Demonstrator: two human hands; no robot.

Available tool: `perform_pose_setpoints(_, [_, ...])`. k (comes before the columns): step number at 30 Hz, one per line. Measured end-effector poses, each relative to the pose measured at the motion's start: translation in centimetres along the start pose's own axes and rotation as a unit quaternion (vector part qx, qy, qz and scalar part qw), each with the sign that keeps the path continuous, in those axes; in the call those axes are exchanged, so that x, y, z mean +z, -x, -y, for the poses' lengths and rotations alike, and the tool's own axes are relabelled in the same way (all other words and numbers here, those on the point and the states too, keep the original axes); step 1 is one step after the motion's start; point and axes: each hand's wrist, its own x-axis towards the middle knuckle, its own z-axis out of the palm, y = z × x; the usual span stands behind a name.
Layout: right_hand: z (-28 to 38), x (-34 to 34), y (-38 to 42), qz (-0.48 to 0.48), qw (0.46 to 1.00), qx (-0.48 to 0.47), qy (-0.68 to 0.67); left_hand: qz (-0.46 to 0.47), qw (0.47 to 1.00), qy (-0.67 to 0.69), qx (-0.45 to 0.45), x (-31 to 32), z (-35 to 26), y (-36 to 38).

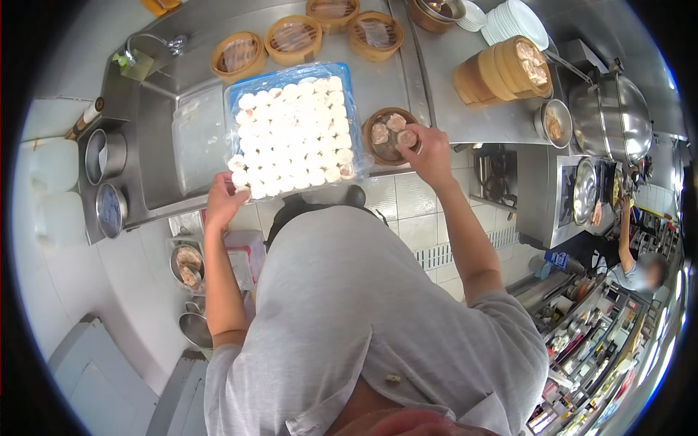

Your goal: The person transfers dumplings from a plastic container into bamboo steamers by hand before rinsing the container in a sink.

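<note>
A blue tray point(349, 78) lined with plastic holds several rows of white dumplings point(291, 134) on the steel counter. My left hand point(222, 200) is at the tray's near left corner, its fingers closed around one of the dumplings. My right hand point(425, 152) reaches to a small bamboo steamer point(374, 120) just right of the tray and holds a dumpling point(406, 137) over it. Two dumplings lie inside that steamer.
Several paper-lined bamboo steamers point(293, 40) stand behind the tray, and a stack of steamers point(502, 69) lies at the right. A steel sink point(156, 145) is on the left, a large metal steamer pot point(611, 116) at far right. Another person point(640, 269) works at the right.
</note>
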Motion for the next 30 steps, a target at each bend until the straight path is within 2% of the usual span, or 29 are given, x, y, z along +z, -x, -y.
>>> perform_pose_setpoints(4, [-1.8, 1.4, 0.5, -0.018, 0.999, 0.015, 0.022, 0.01, 0.997, 0.047, -0.066, -0.2, -2.0, 0.4])
perform_pose_setpoints(9, [-2.8, 2.9, 0.6, -0.062, 0.996, -0.044, 0.056, 0.012, 0.993, 0.104, -0.054, 0.2, -0.9, 0.2])
perform_pose_setpoints(13, [-2.0, 2.6, 0.4, -0.059, 0.997, -0.03, 0.048, -0.009, 0.989, 0.131, -0.074, 0.6, -1.3, 0.5])
perform_pose_setpoints(16, [1.0, 2.0, -0.4, -0.073, 0.997, -0.039, 0.007, 0.009, 0.949, 0.302, -0.091, 0.6, -0.7, 0.4])
perform_pose_setpoints(19, [3.9, 2.4, -1.4, -0.015, 0.997, -0.038, -0.062, 0.014, 0.914, 0.395, -0.089, 0.6, -0.6, 0.0])
perform_pose_setpoints(20, [4.8, 3.0, -1.8, -0.032, 0.994, -0.078, -0.068, 0.012, 0.913, 0.398, -0.086, 0.6, -0.9, -0.1])
perform_pose_setpoints(22, [6.8, 3.9, -2.7, -0.005, 0.99, -0.092, -0.106, 0.016, 0.911, 0.404, -0.08, 0.6, -2.2, -0.5])
perform_pose_setpoints(25, [10.2, 4.5, -4.0, 0.028, 0.983, -0.132, -0.124, 0.017, 0.917, 0.392, -0.077, 0.8, -2.2, -1.8])
perform_pose_setpoints(27, [12.9, 5.4, -4.9, 0.059, 0.975, -0.157, -0.142, -0.021, 0.942, 0.328, -0.068, 1.4, -1.8, -2.4])
perform_pose_setpoints(30, [16.3, 8.9, -6.5, 0.15, 0.942, -0.199, -0.224, -0.02, 0.95, 0.309, -0.046, 1.6, -0.2, -3.0])
